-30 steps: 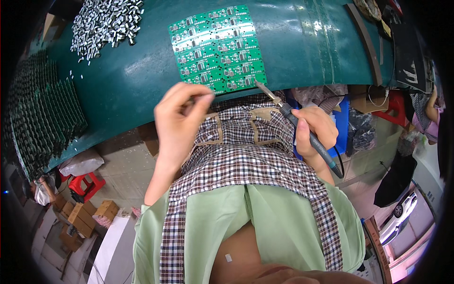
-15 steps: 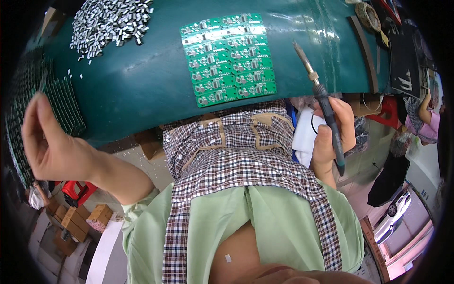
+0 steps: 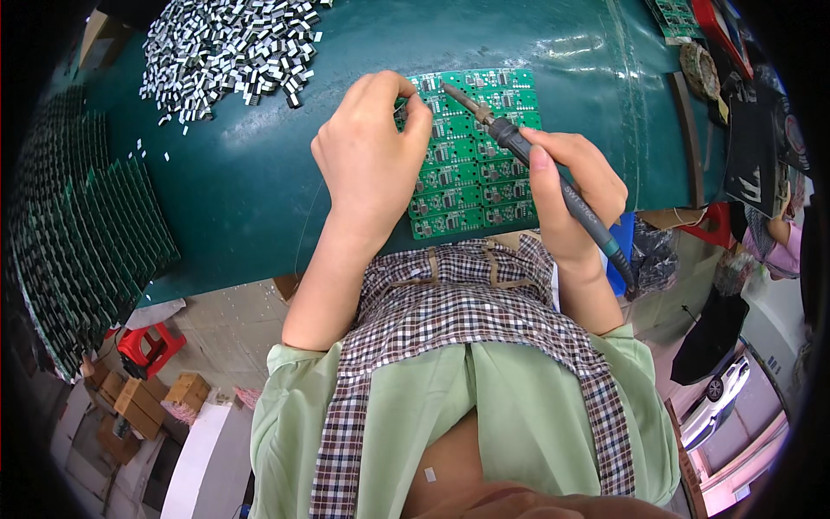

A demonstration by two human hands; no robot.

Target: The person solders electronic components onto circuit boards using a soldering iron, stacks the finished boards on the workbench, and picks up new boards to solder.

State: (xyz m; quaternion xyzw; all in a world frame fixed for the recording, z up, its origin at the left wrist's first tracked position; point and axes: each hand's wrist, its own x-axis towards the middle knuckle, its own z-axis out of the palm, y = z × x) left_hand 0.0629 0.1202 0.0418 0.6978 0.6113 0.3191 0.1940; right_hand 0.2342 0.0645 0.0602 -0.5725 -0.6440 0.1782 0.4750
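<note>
A green panel of joined circuit boards (image 3: 445, 186) lies flat on the dark green table mat, in front of my body. My right hand (image 3: 575, 186) grips a soldering iron (image 3: 508, 137) by its dark handle, with the metal tip at the panel's far left part. Whether the tip touches the board I cannot tell. Over the panel's left edge is my left hand (image 3: 367, 147), closed with thumb and forefinger pinched together near the iron's tip. A thin solder wire (image 3: 304, 232) trails below that hand; its end at the fingertips is mostly hidden.
A heap of small black-and-white parts (image 3: 229, 56) lies at the far left, with a few strays nearby. Rows of stacked circuit boards (image 3: 112, 221) stand along the left edge. At the right are a dark bar (image 3: 686, 138), a roll (image 3: 699, 69) and another green board (image 3: 674, 17).
My left hand has come from the far left to the panel, its fingers now pinched. The soldering iron's tip has moved left from beside the panel to over it. The whole view has shifted.
</note>
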